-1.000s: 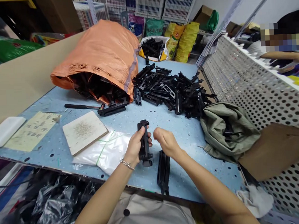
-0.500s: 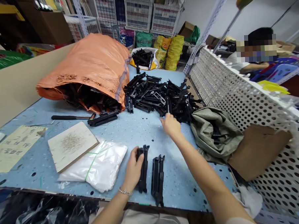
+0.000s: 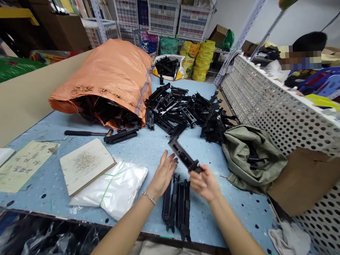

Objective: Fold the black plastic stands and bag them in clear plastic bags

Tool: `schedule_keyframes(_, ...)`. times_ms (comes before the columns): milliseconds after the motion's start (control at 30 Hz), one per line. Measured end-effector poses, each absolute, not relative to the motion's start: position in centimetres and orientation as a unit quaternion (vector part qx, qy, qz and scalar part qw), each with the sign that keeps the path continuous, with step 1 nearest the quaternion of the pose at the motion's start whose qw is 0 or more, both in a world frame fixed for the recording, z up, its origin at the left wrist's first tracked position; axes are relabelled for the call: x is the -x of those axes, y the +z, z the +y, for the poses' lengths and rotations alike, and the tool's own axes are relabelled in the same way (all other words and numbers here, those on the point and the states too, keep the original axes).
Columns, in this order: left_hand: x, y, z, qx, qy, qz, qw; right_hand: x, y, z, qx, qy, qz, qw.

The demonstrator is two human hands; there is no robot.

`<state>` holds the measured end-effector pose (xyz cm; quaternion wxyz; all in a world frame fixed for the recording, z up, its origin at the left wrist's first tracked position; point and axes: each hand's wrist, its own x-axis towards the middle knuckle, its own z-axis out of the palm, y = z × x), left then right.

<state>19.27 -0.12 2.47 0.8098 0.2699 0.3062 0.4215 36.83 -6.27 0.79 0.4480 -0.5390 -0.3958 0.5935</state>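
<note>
The left hand (image 3: 163, 174) was held open with nothing in it, just above the black pieces (image 3: 176, 204) laid side by side on the blue table (image 3: 148, 149). A long black piece (image 3: 184, 155) was pinched at its near end by the right hand (image 3: 204, 183). It was best kept straight and set down close beside the others

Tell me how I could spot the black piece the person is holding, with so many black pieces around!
Start at the big orange sack lying on the blue table, with its heap of black parts alongside. Come toward the near edge, where the right hand pinches one long black piece. It alone is lifted off the table, slanting up toward the heap; the others lie flat.
</note>
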Motion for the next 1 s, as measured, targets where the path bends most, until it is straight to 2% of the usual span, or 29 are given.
schedule_keyframes(67,-20.2,3.2,0.2,-0.213,0.416,0.269,0.842,-35.0,0.7,-8.2,0.497,0.647,-0.394,0.423)
schedule_keyframes(100,-20.4,3.6,0.1,-0.214,0.410,0.268,0.845,-34.4,1.1,-8.5,0.523,0.618,-0.416,0.415)
schedule_keyframes(233,-19.8,4.5,-1.4,-0.297,0.367,0.304,0.827,-33.9,4.6,-6.5,0.672,0.267,-0.564,0.398)
schedule_keyframes(300,-19.3,4.7,-2.2,-0.328,0.343,0.319,0.820,-33.9,6.3,-4.5,0.682,0.185,-0.606,0.366)
schedule_keyframes(367,-18.9,4.7,-2.6,-0.354,0.342,0.342,0.800,-33.5,7.1,-2.8,0.663,0.253,-0.607,0.358)
schedule_keyframes(467,-18.1,4.6,-2.3,-0.370,0.369,0.375,0.766,-32.4,6.9,-2.1,0.593,0.465,-0.541,0.375)
schedule_keyframes(533,-17.4,4.7,-1.6,-0.347,0.383,0.381,0.767,-31.4,6.3,-3.3,0.559,0.509,-0.538,0.373)
schedule_keyframes(600,-16.7,4.9,-0.9,-0.306,0.390,0.381,0.780,-30.4,5.8,-5.2,0.550,0.420,-0.631,0.350)
schedule_keyframes(700,-16.1,5.1,-0.6,-0.270,0.372,0.372,0.807,-29.4,4.8,-7.8,0.513,0.152,-0.792,0.294)
schedule_keyframes(767,-16.2,5.2,-1.0,-0.288,0.350,0.373,0.809,-29.1,4.0,-8.6,0.474,0.029,-0.833,0.282)
schedule_keyframes(867,-16.2,5.9,-2.2,-0.364,0.354,0.393,0.767,-29.0,3.0,-9.0,0.437,0.008,-0.852,0.289)
schedule_keyframes(1000,-14.8,7.3,-3.2,-0.499,0.453,0.409,0.615,-28.7,2.7,-9.1,0.413,0.112,-0.851,0.304)
